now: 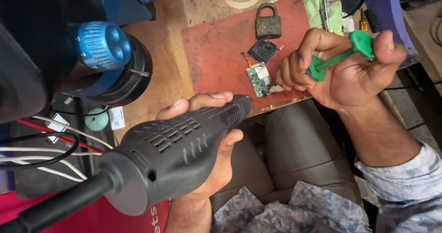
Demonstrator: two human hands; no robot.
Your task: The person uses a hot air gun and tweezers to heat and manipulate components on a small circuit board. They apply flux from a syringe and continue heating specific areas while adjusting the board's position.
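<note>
Green circuit board (259, 79) lay frame centre, between nozzle of hot-air gun (184, 145) gripped by left hand (207, 136) and right hand (340, 72) clenching green-handled tool (343, 53); right nearer.

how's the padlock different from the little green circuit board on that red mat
The padlock is dark, rusty and thick, with a shackle arching over its body; the green circuit board is thin, flat and carries small parts. The padlock lies untouched at the far end of the red mat; the board lies by the right hand. Both rest on the mat.
</note>
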